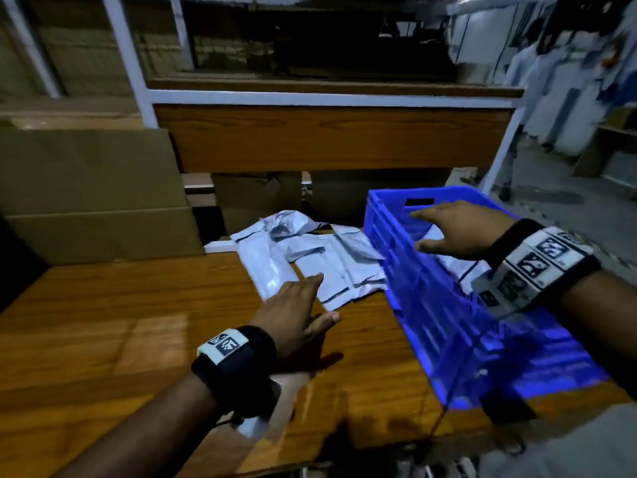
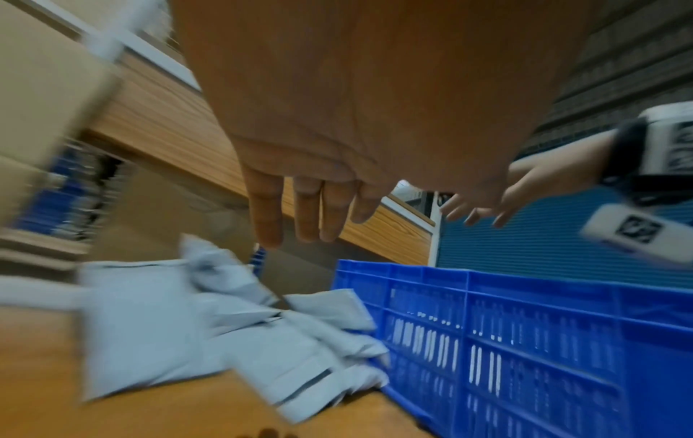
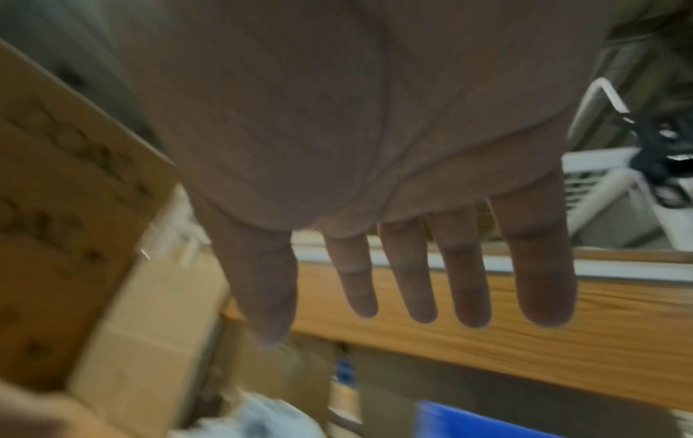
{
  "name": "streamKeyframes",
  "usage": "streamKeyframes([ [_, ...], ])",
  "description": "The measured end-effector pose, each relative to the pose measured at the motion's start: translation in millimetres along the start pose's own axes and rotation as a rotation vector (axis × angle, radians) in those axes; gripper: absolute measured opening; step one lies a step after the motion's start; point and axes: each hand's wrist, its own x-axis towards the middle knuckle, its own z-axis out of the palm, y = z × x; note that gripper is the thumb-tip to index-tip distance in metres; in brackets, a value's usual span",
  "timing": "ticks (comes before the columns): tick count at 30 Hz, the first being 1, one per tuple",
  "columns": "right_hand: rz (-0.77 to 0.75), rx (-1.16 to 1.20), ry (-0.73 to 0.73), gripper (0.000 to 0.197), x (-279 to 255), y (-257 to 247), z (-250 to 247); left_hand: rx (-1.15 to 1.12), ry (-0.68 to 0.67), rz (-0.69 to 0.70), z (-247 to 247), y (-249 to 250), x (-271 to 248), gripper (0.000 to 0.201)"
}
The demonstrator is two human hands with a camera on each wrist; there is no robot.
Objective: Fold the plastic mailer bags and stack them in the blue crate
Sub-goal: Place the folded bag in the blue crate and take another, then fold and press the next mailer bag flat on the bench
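Observation:
A loose pile of grey plastic mailer bags lies on the wooden table, left of the blue crate. Inside the crate a folded grey mailer shows under my right forearm. My left hand hovers over the near edge of the pile with fingers straight, holding nothing. My right hand is spread flat above the crate's far end, empty. In the right wrist view only a blurred bit of the pile and a corner of the crate show.
The wooden table stretches left and toward me. Cardboard boxes stand at the left and behind the pile. A wooden panel with a white frame rises behind the table. A white strip lies by the pile's far left.

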Motion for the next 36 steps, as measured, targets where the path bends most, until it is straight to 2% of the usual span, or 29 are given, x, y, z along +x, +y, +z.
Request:
streamKeyframes([
  [5,-0.103,0.192,0.175,0.066,-40.5,-108.3,11.4,-0.115,-0.078,-0.083,7.1,-59.2,-79.8,0.083],
  [7,-0.109,0.255,0.14,0.066,-40.9,-143.7,32.0,-0.138,-0.11,-0.147,14.5,-80.3,-100.3,0.086],
  [9,-0.069,0.286,0.047,0.068,-29.2,-167.6,59.8,-0.13,-0.137,-0.2,21.4,-96.8,-112.6,0.093],
  [10,-0.052,0.292,0.005,0.069,-20.3,-177.8,72.9,-0.122,-0.141,-0.218,23.0,-104.5,-118.0,0.09],
  [14,-0.047,0.314,-0.128,0.068,25.6,-202.3,119.6,-0.074,-0.149,-0.266,26.2,-118.0,-138.8,0.073],
  [17,-0.088,0.344,-0.189,0.068,57.8,-221.6,132.5,-0.063,-0.261,-0.317,35.4,-124.4,-154.8,0.062],
  [20,-0.172,0.339,-0.21,0.072,89.4,-245.7,138.7,-0.021,-0.415,-0.3,51.7,-127.3,-167.2,0.062],
  [23,-0.215,0.292,-0.267,0.086,118.0,-267.0,144.6,0.006,-0.415,-0.299,59.8,-124.8,-170.8,0.073],
  [25,-0.209,0.242,-0.268,0.09,135.3,-275.8,148.1,-0.009,-0.397,-0.304,61.3,-123.5,-170.4,0.072],
  [30,-0.171,0.198,-0.327,0.091,150.9,-272.9,163.2,-0.051,-0.423,-0.32,61.6,-127.5,-169.7,0.074],
  [33,-0.146,0.253,-0.345,0.095,141.7,-266.3,170.8,-0.079,-0.411,-0.326,64.9,-129.3,-172.3,0.076],
  [36,-0.141,0.307,-0.366,0.086,118.0,-261.3,166.7,-0.083,-0.369,-0.314,68.1,-129.8,-175.3,0.076],
])
